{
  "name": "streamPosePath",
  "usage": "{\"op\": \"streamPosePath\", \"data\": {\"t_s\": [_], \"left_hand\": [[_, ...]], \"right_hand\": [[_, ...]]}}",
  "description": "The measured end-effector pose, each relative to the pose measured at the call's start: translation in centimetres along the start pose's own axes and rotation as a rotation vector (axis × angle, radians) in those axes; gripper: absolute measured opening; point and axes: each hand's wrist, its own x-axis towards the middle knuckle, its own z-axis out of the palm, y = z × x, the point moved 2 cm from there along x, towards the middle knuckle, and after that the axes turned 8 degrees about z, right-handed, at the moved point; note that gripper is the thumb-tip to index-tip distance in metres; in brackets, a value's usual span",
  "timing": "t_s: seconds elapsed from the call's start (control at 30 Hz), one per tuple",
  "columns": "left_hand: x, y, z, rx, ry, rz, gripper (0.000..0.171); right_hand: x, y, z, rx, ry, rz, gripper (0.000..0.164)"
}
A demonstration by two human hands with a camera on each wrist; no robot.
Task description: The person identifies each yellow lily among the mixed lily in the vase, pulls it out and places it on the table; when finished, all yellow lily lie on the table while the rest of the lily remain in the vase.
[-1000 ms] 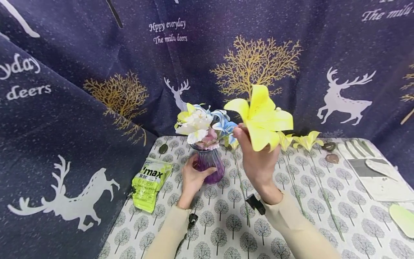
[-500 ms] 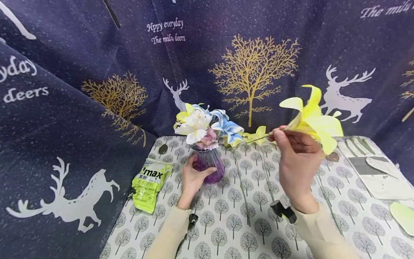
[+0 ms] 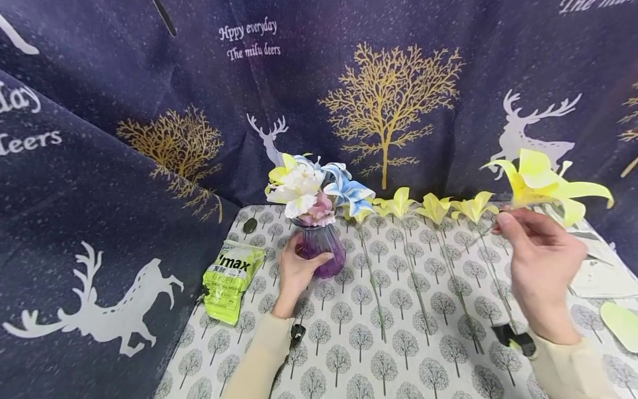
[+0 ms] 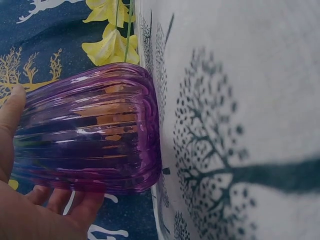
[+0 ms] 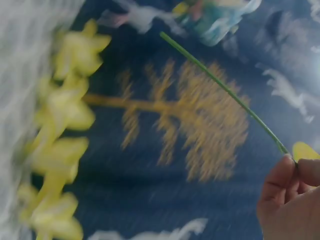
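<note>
My left hand grips a ribbed purple glass vase by its side, thumb across the front. The vase stands upright on the table. Artificial flowers fill its mouth: a white bloom, a pink one, blue lilies and a bit of yellow. At the right, my right hand pinches a yellow artificial lily just below its bloom, raised above the table. Its green stem juts out past the fingers in the right wrist view, the cut end free in the air.
Several yellow lilies lie in a row, stems toward me, on the tree-print tablecloth. A green bag lies left of the vase, near a dark stone. A light green oval is at far right. Dark deer-print cloth hangs behind.
My right hand has carried the yellow lily away from the vase to the right, uncovering the lilies lying on the table. The left hand keeps its grip on the vase.
</note>
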Motion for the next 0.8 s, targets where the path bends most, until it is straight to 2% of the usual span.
{"op": "streamPosePath", "data": {"t_s": [0.17, 0.23, 0.4, 0.47, 0.6, 0.8], "left_hand": [[0.3, 0.1, 0.0, 0.019, 0.001, 0.007, 0.103], [0.4, 0.2, -0.1, 0.021, 0.004, 0.012, 0.103], [0.5, 0.3, -0.3, 0.014, 0.005, 0.021, 0.101], [0.4, 0.3, -0.3, 0.013, 0.003, 0.021, 0.1], [0.2, 0.3, -0.2, 0.001, 0.003, 0.02, 0.1], [0.1, 0.4, 0.0, -0.022, 0.004, 0.015, 0.098]], "right_hand": [[1.9, 0.2, -5.3, -0.321, 0.128, 0.099, 0.013], [2.6, 0.5, -7.1, -0.395, 0.18, 0.185, 0.01], [3.7, 1.2, -11.0, -0.741, 0.221, 0.404, 0.013], [3.9, 1.6, -12.4, -0.888, 0.177, 0.47, 0.018], [4.1, 2.6, -14.9, -1.065, 0.024, 0.597, 0.027], [4.0, 4.1, -17.8, -1.2, -0.148, 0.678, 0.033]]}}
